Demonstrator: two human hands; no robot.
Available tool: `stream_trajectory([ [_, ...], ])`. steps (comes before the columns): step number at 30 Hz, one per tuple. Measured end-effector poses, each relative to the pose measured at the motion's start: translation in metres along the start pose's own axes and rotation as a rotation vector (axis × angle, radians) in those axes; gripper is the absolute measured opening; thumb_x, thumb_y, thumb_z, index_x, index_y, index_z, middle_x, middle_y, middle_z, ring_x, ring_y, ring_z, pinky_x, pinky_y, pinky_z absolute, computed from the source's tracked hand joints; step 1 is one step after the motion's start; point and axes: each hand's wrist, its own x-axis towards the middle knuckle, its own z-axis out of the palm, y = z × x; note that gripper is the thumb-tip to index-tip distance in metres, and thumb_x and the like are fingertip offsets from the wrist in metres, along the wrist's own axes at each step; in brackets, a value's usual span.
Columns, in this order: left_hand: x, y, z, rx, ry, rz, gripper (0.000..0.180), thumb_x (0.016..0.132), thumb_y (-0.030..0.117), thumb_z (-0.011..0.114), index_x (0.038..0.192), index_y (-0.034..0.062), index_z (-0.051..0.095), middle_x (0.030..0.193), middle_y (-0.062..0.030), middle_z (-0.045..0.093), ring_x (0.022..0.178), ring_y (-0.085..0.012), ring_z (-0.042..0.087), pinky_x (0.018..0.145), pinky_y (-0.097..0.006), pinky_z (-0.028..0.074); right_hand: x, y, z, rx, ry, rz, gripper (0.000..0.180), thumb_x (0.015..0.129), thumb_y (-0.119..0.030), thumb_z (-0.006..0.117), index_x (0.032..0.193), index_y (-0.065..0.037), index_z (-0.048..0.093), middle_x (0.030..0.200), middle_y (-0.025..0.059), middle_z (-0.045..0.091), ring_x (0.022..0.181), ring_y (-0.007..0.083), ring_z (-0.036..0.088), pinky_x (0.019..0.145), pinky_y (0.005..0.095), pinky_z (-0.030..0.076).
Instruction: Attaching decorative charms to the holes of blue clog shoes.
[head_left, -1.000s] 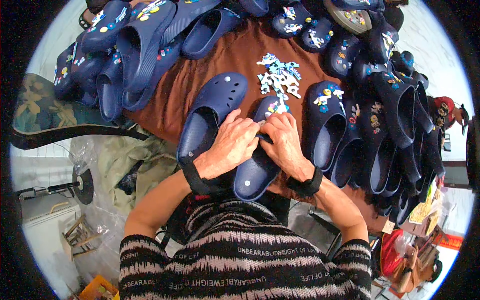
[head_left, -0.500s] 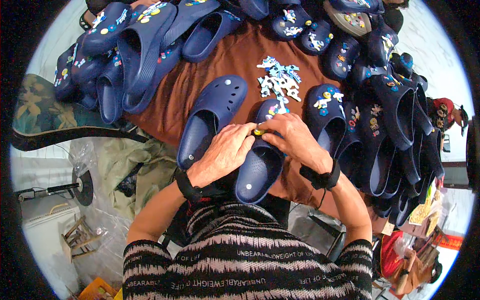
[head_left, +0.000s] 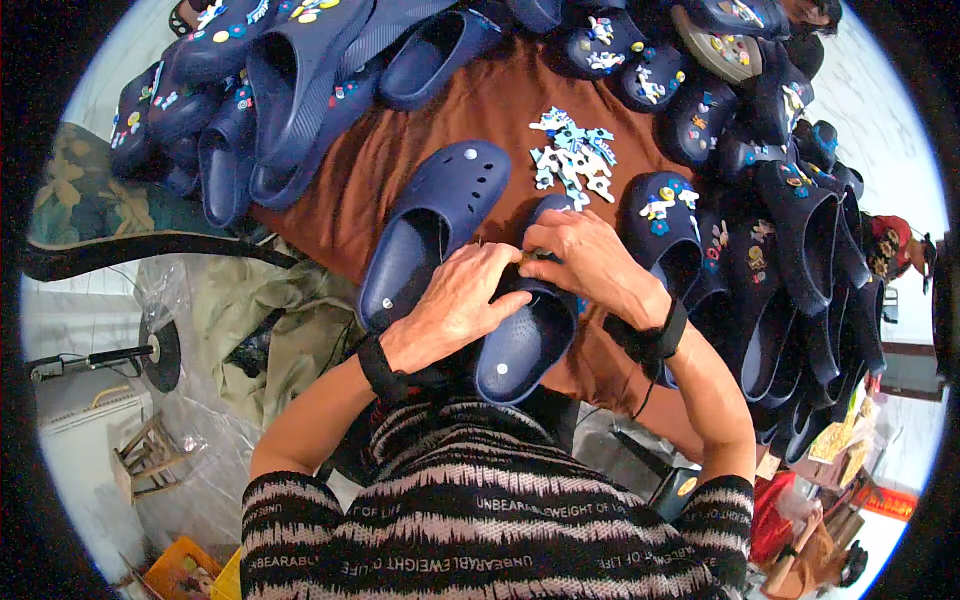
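A navy clog (head_left: 522,350) lies in front of me, toe away, its upper mostly covered by my hands. My left hand (head_left: 462,295) wraps over its left side, thumb reaching over the opening and fingertips at the upper. My right hand (head_left: 588,262) is closed in a pinch over the upper; a small bit of a shoe charm shows at its fingertips, mostly hidden. A second navy clog (head_left: 460,185), with one round white piece near its toe, sits just left. Beyond my right hand lies a pile of white and blue shoe charms (head_left: 570,160).
A brown cloth (head_left: 345,225) covers the table. Decorated navy clogs crowd the left (head_left: 225,175) and right (head_left: 675,225) sides and the far edge. A patterned chair (head_left: 110,200) stands at left, above a wooden stool (head_left: 148,458). Another person (head_left: 805,545) is at lower right.
My view has shifted slightly, moving the table things to the right and up. My right hand now covers more of the clog's upper, hiding charms that showed before; my left thumb has spread away from its fingers.
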Motion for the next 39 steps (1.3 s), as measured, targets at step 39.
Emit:
stream_trajectory([
  [39,0.009,0.002,0.003,-0.108,0.09,-0.014,0.028,0.091,0.02,0.066,0.112,0.0021,0.063,0.091,-0.0153,0.065,0.087,-0.0338,0.064,0.078,-0.043,0.051,-0.011,0.009,0.009,-0.269,0.286,0.04,0.013,0.083,-0.012,0.067,0.093,-0.004,0.066,0.089,0.0115,0.065,0.088,0.0346,0.065,0.077,0.0453,0.051],
])
